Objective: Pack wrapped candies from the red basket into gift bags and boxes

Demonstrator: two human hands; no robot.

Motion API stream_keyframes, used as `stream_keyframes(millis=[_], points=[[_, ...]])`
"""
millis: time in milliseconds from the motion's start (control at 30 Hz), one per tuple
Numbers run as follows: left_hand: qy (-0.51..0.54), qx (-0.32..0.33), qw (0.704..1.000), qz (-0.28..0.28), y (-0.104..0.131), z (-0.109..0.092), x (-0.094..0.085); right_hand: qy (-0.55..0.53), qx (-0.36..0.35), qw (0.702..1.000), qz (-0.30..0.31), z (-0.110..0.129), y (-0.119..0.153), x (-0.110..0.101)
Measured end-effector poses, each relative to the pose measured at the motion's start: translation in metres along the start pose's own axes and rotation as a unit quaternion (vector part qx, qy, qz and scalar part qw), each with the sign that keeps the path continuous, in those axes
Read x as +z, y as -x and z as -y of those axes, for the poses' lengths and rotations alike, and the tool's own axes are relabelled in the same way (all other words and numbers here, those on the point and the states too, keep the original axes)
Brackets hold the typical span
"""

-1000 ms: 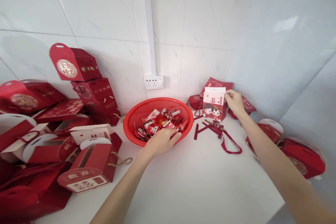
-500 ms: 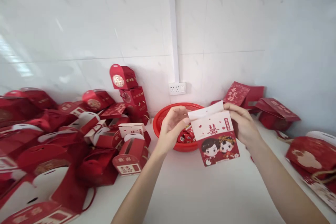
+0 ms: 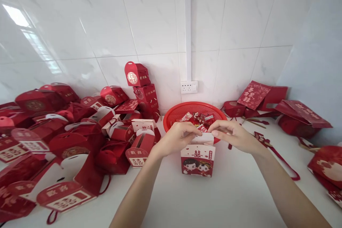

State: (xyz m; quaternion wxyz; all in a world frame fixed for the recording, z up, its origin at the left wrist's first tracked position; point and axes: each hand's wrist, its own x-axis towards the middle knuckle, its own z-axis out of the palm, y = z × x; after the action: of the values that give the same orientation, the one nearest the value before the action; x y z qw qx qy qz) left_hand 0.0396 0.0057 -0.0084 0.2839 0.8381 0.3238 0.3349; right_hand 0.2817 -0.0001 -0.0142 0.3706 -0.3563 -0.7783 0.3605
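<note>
A small red and white gift box (image 3: 198,164), with two cartoon faces and a red double-happiness character on its front, stands upright on the white table. Its white flap (image 3: 206,138) rises at the top. My left hand (image 3: 179,136) has its fingers closed at the left upper corner of that flap. At the right upper corner, my right hand (image 3: 233,136) pinches with thumb and fingers. The box's inside is hidden. Just behind it, a red plastic basket (image 3: 171,111) holds wrapped sweets (image 3: 204,119).
Many red gift boxes (image 3: 71,180) crowd the left side of the table. Several more form a stack (image 3: 145,92) near the tiled wall. Red boxes and bags (image 3: 253,94) lie back right, near a red ribbon (image 3: 287,167). A wall socket (image 3: 188,87) sits behind the basket.
The gift box went from being held tilted and flat-looking in the air to standing opened out on the table. Both hands shifted to its top. The view turned slightly left.
</note>
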Motion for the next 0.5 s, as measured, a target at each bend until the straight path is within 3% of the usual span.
stream_keyframes(millis=[133, 233, 333, 500], points=[[-0.039, -0.013, 0.997, 0.065, -0.004, 0.004, 0.006, 0.014, 0.008, 1.0, 0.021, -0.005, 0.001, 0.001], [-0.039, -0.017, 0.995, 0.092, -0.005, 0.008, 0.005, 0.037, 0.009, 0.997, 0.074, -0.008, 0.001, 0.002], [-0.02, -0.023, 0.992, 0.119, -0.004, 0.01, -0.002, 0.08, -0.014, 0.987, 0.138, -0.008, 0.002, 0.002], [-0.021, -0.061, 0.973, 0.221, 0.003, 0.002, -0.018, 0.176, -0.036, 0.958, 0.222, 0.002, 0.009, 0.003]])
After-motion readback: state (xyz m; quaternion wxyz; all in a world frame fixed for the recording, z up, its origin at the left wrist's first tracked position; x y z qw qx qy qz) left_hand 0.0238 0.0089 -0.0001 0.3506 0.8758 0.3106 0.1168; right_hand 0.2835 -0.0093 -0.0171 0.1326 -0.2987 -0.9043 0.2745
